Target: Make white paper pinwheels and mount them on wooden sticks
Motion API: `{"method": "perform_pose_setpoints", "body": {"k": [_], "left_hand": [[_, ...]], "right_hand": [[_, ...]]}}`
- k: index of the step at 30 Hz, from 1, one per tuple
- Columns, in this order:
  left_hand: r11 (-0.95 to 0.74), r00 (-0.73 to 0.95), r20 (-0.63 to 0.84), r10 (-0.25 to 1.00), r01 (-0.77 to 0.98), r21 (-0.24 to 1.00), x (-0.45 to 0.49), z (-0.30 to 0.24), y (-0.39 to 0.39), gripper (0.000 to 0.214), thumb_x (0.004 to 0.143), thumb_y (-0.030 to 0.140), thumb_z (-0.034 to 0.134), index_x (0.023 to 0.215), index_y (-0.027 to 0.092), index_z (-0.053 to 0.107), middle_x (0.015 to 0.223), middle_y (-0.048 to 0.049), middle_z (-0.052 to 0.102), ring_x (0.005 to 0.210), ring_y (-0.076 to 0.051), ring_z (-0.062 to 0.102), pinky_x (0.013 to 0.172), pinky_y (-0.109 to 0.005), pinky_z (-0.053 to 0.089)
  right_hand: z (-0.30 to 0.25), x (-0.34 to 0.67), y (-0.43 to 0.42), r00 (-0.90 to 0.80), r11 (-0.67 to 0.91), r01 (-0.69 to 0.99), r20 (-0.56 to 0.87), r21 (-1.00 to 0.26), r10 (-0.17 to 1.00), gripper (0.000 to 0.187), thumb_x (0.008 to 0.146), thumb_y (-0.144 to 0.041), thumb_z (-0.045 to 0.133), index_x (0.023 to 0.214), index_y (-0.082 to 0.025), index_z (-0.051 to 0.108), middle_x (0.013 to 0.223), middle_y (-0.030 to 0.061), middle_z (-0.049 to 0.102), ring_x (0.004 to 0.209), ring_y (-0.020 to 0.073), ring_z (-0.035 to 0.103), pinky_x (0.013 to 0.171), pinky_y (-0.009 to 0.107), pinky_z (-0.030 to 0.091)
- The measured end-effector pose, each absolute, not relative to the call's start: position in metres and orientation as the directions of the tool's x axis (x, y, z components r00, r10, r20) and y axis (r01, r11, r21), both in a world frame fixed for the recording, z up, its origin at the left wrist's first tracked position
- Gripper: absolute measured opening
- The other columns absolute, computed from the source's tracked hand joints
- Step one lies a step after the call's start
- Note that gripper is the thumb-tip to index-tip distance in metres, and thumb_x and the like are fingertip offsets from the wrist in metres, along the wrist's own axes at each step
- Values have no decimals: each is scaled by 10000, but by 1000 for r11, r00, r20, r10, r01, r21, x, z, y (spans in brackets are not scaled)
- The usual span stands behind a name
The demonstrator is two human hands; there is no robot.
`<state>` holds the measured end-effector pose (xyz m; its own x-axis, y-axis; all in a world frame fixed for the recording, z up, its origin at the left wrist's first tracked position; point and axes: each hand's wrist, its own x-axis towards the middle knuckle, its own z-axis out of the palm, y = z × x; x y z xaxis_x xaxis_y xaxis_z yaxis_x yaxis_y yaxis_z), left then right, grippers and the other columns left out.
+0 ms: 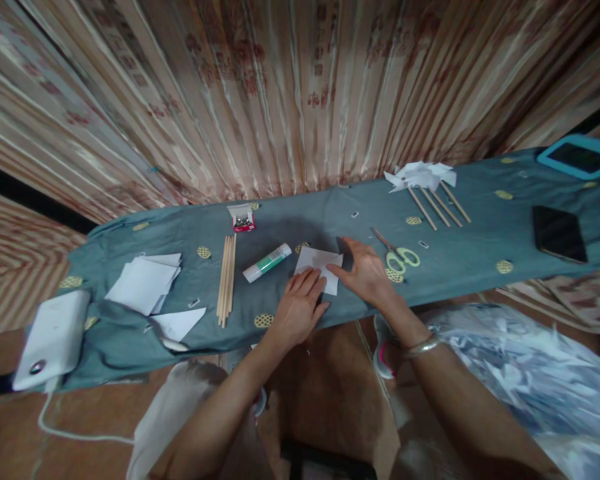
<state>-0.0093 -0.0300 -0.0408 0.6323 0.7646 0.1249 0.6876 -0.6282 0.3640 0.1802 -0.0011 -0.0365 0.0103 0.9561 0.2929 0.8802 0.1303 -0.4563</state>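
A white folded sheet of paper (321, 263) lies on the blue-grey cloth of the long table (480, 220). My left hand (300, 303) lies flat on the sheet's near left corner, fingers stretched out. My right hand (365, 272) presses flat on its right side, fingers apart, a metal bangle on the wrist. A glue stick (267, 262) lies just left of the paper. Scissors with pale green handles (397, 253) lie just right of my right hand.
A bundle of wooden sticks (226, 279), a stack of white paper squares (144, 283) and a small box of pins (242, 218) sit to the left. Paper pinwheels on sticks (427, 187), a dark phone (559, 233) and a tablet (580, 157) lie right. A white device (53, 337) sits far left.
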Motion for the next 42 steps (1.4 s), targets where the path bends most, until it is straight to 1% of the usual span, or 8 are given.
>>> {"method": "perform_pose_setpoints", "body": {"k": [3, 12, 19, 28, 32, 35, 38, 42], "left_hand": [[-625, 630, 118, 767, 694, 358, -9, -41, -30, 455, 916, 321, 509, 1320, 113, 489, 1440, -164, 462, 1383, -294, 346, 1120, -491, 306], [-641, 641, 127, 757, 690, 337, -18, -44, -35, 498, 902, 323, 538, 1346, 109, 467, 1461, -174, 435, 1393, -291, 341, 1132, -485, 317], [-625, 619, 134, 773, 711, 323, -45, -44, -46, 518, 920, 332, 502, 1377, 100, 428, 1458, -186, 435, 1381, -273, 368, 1120, -492, 341], [-625, 593, 209, 778, 697, 351, -71, -42, -53, 410, 932, 302, 482, 1318, 168, 509, 1336, -133, 578, 1309, -267, 465, 1075, -511, 396], [-561, 426, 381, 821, 729, 393, -90, -35, -42, 284, 926, 257, 490, 1184, 202, 595, 1100, -101, 669, 1079, -236, 602, 947, -415, 505], [-442, 252, 464, 849, 820, 364, -103, -29, -23, 344, 895, 261, 537, 1235, 205, 552, 1135, -116, 616, 1086, -261, 571, 956, -439, 481], [-408, 251, 417, 874, 845, 345, -108, -31, -5, 452, 862, 290, 585, 1292, 178, 500, 1228, -135, 571, 1156, -294, 525, 1006, -471, 436], [-353, 242, 323, 915, 869, 348, -105, -43, 8, 379, 856, 276, 584, 1216, 165, 551, 1146, -123, 612, 1099, -295, 555, 978, -459, 447]], "right_hand": [[-43, 166, 5, -31, 148, 888, 266, -435, 964, 606, 782, -353, 631, 1292, -47, 515, 1227, 212, 621, 1141, 339, 548, 967, 463, 434], [-51, 185, 18, 9, 123, 847, 246, -517, 969, 423, 805, -209, 525, 1220, -143, 578, 1142, 127, 670, 1044, 261, 598, 947, 419, 462], [-53, 191, 23, 8, 116, 846, 230, -521, 973, 402, 798, -153, 493, 1187, -127, 590, 1100, 126, 680, 998, 252, 611, 929, 389, 472], [-53, 191, 26, 40, 105, 838, 251, -535, 967, 380, 776, -100, 446, 1109, -153, 621, 1052, 110, 706, 972, 240, 646, 906, 376, 484], [-49, 192, 26, 117, 59, 788, 243, -613, 963, 317, 801, -166, 456, 1060, -169, 637, 1008, 96, 727, 916, 235, 678, 865, 376, 507], [-45, 189, 24, 169, 25, 767, 240, -641, 956, 317, 820, -238, 483, 1082, -156, 640, 1002, 107, 732, 909, 245, 684, 850, 379, 511], [-42, 184, 23, 193, 3, 766, 233, -643, 953, 337, 822, -265, 505, 1108, -150, 642, 985, 109, 734, 891, 246, 684, 838, 381, 513], [-39, 178, 22, 180, 24, 769, 253, -638, 951, 329, 837, -279, 501, 1110, -162, 644, 1006, 109, 725, 889, 244, 676, 834, 392, 515]]}}
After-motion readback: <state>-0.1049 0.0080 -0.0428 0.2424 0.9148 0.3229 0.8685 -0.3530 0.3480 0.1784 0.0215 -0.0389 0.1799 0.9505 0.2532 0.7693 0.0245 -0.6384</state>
